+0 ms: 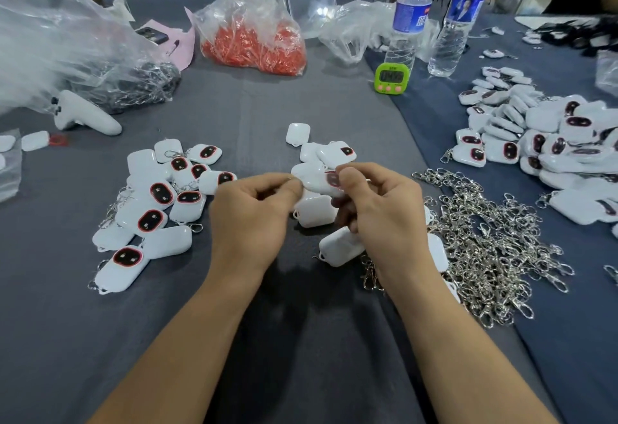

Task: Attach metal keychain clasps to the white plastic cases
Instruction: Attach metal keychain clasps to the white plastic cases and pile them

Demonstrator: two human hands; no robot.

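both hands — left hand (254, 209), right hand (378, 209) — pinch one white case (317, 182).

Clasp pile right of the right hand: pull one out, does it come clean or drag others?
Likely drags neighbours: the clasp pile lies heaped, hooks and rings tangled together. Probably limp, not stiff, as each looks like a hook on linked rings. Pushed, it would likely spread rather than roll on the grey cloth.
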